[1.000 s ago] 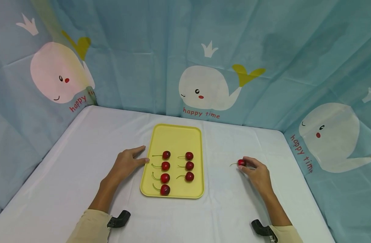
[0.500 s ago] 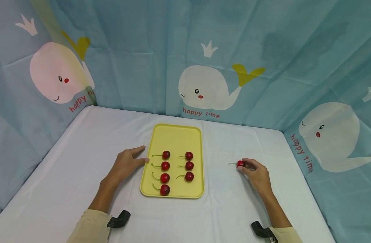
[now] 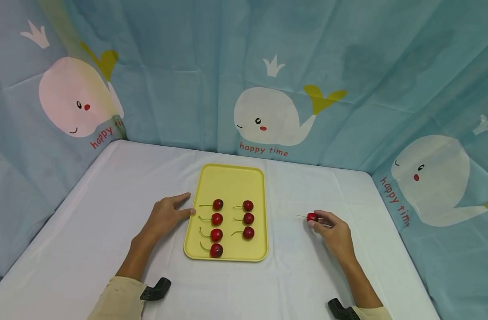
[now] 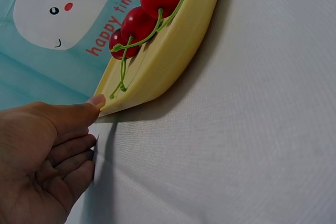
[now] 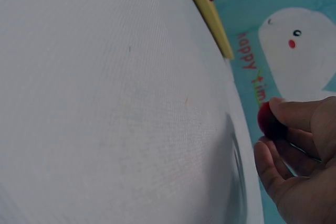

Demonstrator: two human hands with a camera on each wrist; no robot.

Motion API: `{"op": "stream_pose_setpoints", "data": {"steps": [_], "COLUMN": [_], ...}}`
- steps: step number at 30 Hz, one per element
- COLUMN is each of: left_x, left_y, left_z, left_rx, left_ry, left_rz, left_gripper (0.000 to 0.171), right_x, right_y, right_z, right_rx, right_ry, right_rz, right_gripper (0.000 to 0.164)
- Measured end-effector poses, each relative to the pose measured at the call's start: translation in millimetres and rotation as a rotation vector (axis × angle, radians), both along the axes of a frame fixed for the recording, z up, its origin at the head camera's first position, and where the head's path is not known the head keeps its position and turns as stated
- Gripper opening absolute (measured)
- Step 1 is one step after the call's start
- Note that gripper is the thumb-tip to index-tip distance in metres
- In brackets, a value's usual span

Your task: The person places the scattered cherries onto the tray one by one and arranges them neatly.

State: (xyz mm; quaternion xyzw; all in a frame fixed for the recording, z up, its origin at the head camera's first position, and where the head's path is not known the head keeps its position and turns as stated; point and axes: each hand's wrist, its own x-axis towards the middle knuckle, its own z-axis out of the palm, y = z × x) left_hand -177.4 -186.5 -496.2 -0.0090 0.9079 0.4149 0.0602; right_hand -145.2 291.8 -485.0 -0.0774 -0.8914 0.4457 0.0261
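Note:
Between the thumb and fingertips of my right hand [image 3: 335,235] is a dark red cherry [image 3: 312,217], its thin stem pointing left. The right wrist view shows the same cherry [image 5: 271,121] pinched by the fingers, with a shadow on the cloth nearby. My left hand [image 3: 165,218] rests at the left edge of a yellow tray [image 3: 232,178], thumb touching the rim and index finger stretched out beside it. On the tray several cherries lie in two columns, a longer left one [image 3: 217,219] and a shorter right one [image 3: 248,218], stems to the left.
A white cloth [image 3: 291,280] covers the table under the tray. Behind and at the sides hangs a blue curtain [image 3: 180,89] printed with whales. A black wrist strap mount [image 3: 157,289] sits on the left wrist, another mount [image 3: 341,310] on the right.
My right hand has moved a little left and toward me with the cherry, closer to the tray. The left hand and the cherries on the tray have stayed put.

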Motion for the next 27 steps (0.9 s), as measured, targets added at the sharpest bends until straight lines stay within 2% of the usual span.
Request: {"op": "stream_pose_setpoints", "data": {"steps": [9,17,27], "left_x": [0.0,0.8,1.3], "left_y": [0,0,0], "left_z": [0.3,0.3,0.3], "left_rx": [0.007,0.008,0.012], "left_ry": [0.009,0.008,0.004], "left_rz": [-0.008,-0.006,-0.005], "left_gripper": [0.068,0.068,0.068], "right_x": [7.0,14.0,20.5], "right_y": [-10,-18,-30], "right_z": [4.5,3.7,4.2], "right_rx": [-0.049,-0.062,-0.111], "right_ry": [0.027,0.011,0.021], "right_rz": [0.018,0.025,0.043], "right_gripper": [0.046,0.049,0.045]}}
